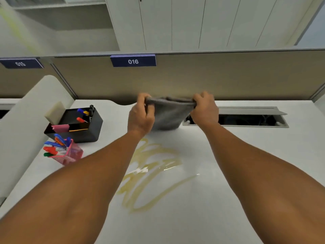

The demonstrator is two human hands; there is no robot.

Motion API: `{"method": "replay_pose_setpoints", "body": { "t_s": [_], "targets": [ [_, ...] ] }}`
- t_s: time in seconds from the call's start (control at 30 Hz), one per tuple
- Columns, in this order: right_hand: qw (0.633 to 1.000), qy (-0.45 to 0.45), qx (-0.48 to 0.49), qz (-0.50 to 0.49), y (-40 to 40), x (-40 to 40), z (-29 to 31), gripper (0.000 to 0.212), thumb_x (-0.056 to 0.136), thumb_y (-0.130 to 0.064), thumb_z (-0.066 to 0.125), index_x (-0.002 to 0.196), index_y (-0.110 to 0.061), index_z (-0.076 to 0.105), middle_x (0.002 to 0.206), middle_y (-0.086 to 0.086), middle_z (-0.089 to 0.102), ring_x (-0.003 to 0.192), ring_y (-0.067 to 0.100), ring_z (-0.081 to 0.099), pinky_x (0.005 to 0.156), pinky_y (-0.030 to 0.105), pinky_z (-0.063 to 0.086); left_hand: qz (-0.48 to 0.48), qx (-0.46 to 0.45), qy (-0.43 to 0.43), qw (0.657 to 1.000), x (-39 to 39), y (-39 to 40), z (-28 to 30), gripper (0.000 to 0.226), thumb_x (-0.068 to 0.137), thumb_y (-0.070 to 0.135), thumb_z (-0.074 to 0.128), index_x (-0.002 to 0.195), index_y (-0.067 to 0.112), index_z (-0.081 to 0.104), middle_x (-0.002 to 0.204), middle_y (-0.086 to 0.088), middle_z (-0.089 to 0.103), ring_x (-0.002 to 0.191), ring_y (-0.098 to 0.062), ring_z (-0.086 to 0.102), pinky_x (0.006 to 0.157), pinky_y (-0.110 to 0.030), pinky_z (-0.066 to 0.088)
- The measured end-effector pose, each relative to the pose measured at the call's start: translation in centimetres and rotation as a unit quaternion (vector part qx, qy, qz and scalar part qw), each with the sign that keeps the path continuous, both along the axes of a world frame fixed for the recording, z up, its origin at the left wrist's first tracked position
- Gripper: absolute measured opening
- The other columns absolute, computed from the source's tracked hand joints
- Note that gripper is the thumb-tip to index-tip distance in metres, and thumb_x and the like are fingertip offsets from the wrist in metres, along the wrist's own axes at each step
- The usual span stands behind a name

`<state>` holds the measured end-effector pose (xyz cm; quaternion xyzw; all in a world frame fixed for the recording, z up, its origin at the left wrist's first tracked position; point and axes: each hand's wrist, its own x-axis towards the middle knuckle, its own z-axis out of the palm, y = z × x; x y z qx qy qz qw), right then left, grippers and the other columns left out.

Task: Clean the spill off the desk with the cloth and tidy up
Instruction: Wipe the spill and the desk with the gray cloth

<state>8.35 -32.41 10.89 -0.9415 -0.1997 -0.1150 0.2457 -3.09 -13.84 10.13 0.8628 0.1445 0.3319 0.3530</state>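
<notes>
A grey cloth (168, 114) hangs stretched between both hands above the far middle of the white desk (228, 173). My left hand (140, 115) pinches its left top corner and my right hand (204, 110) pinches its right top corner. The cloth's lower edge reaches down to about the desk surface. Nearer to me, a yellowish squiggly spill (151, 166) spreads across the desk's middle, partly hidden by my left forearm.
A black desk organiser (91, 127) with pens, a sponge and pink notes stands at the left. In front of it, a pink mesh cup (70, 154) of markers lies tipped. An open cable tray (249, 118) sits at the back right, below the beige partition (228, 76).
</notes>
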Motion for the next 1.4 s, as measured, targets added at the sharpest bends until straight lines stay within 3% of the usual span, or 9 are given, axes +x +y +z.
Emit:
{"method": "replay_pose_setpoints", "body": {
  "t_s": [0.1, 0.23, 0.37, 0.43, 0.53, 0.63, 0.87, 0.97, 1.4],
  "targets": [
    [0.964, 0.125, -0.232, 0.021, -2.0, -1.6, -2.3, 0.030, 0.086, -0.008, 0.056, 0.114, -0.017, 0.063, 0.116, 0.008, 0.053, 0.116, 0.030, 0.043, 0.073, 0.037, 0.043, -0.077, -0.070, 0.208, 0.973, -2.7, -1.4, -3.6, 0.007, 0.082, 0.021, 0.054, 0.086, 0.027, 0.055, 0.073, 0.001, 0.061, 0.072, -0.024, 0.061, 0.067, -0.036, 0.050],
    [0.877, 0.227, -0.418, 0.065, -3.1, -4.9, -4.7, 0.036, 0.088, -0.013, 0.059, 0.123, -0.010, 0.058, 0.121, 0.009, 0.059, 0.111, 0.028, 0.054, 0.082, 0.037, 0.043, -0.227, -0.195, 0.516, 0.802, -4.7, -5.1, -7.0, 0.012, 0.077, 0.012, 0.065, 0.077, 0.024, 0.065, 0.091, -0.005, 0.062, 0.089, -0.028, 0.065, 0.071, -0.040, 0.061],
    [0.837, 0.274, -0.467, 0.082, -3.7, -7.0, -7.0, 0.031, 0.089, -0.009, 0.059, 0.120, -0.013, 0.059, 0.094, 0.002, 0.056, 0.085, 0.024, 0.054, 0.074, 0.034, 0.044, -0.310, -0.207, 0.626, 0.685, -5.0, -7.2, -8.4, 0.011, 0.082, 0.014, 0.067, 0.085, 0.023, 0.072, 0.100, -0.001, 0.072, 0.100, -0.021, 0.068, 0.071, -0.028, 0.059],
    [0.865, 0.255, -0.428, 0.052, -3.4, -7.2, -7.7, 0.027, 0.088, -0.009, 0.057, 0.114, -0.012, 0.062, 0.089, 0.002, 0.054, 0.088, 0.023, 0.056, 0.075, 0.033, 0.045, -0.300, -0.205, 0.600, 0.712, -4.8, -7.1, -8.9, 0.012, 0.086, 0.015, 0.065, 0.094, 0.019, 0.072, 0.102, -0.001, 0.074, 0.101, -0.020, 0.070, 0.077, -0.028, 0.056],
    [0.936, 0.181, -0.294, 0.061, -3.0, -7.2, -9.3, 0.031, 0.086, -0.010, 0.057, 0.116, -0.010, 0.061, 0.110, 0.006, 0.057, 0.107, 0.025, 0.052, 0.083, 0.035, 0.048, -0.169, -0.101, 0.454, 0.869, -4.4, -6.8, -9.8, 0.019, 0.092, 0.022, 0.058, 0.109, 0.024, 0.067, 0.113, 0.004, 0.066, 0.105, -0.015, 0.062, 0.089, -0.029, 0.049],
    [0.952, 0.161, -0.213, 0.151, -2.8, -7.6, -11.5, 0.039, 0.088, -0.013, 0.056, 0.127, -0.011, 0.057, 0.128, 0.008, 0.052, 0.119, 0.027, 0.044, 0.090, 0.037, 0.046, -0.071, -0.041, 0.368, 0.926, -3.9, -7.5, -10.9, 0.031, 0.097, 0.026, 0.051, 0.127, 0.022, 0.054, 0.128, 0.001, 0.057, 0.116, -0.018, 0.055, 0.095, -0.034, 0.046],
    [0.961, 0.095, -0.155, 0.207, -2.1, -7.6, -15.7, 0.042, 0.101, -0.021, 0.040, 0.139, -0.008, 0.049, 0.155, 0.009, 0.036, 0.148, 0.026, 0.019, 0.121, 0.035, 0.014, 0.007, 0.023, 0.319, 0.947, -2.8, -9.6, -14.6, 0.046, 0.102, 0.025, 0.036, 0.146, 0.012, 0.035, 0.155, -0.009, 0.034, 0.145, -0.024, 0.026, 0.119, -0.041, 0.024],
    [0.960, 0.096, -0.150, 0.217, -1.7, -6.6, -17.0, 0.045, 0.104, -0.025, 0.033, 0.144, -0.007, 0.042, 0.159, 0.007, 0.027, 0.150, 0.023, 0.009, 0.123, 0.035, 0.007, 0.033, 0.051, 0.332, 0.942, -1.9, -9.4, -15.9, 0.053, 0.104, 0.030, 0.029, 0.152, 0.010, 0.025, 0.162, -0.008, 0.019, 0.152, -0.023, 0.008, 0.124, -0.044, 0.004],
    [0.955, 0.080, -0.156, 0.238, 0.0, -6.1, -20.1, 0.052, 0.103, -0.034, 0.022, 0.151, -0.016, 0.027, 0.162, 0.001, 0.016, 0.150, 0.013, 0.002, 0.123, 0.037, -0.001, 0.070, 0.059, 0.346, 0.934, -0.5, -7.5, -19.2, 0.061, 0.102, 0.038, 0.020, 0.157, 0.013, 0.009, 0.165, -0.004, 0.003, 0.152, -0.016, -0.003, 0.123, -0.038, -0.007]
  ]
}}
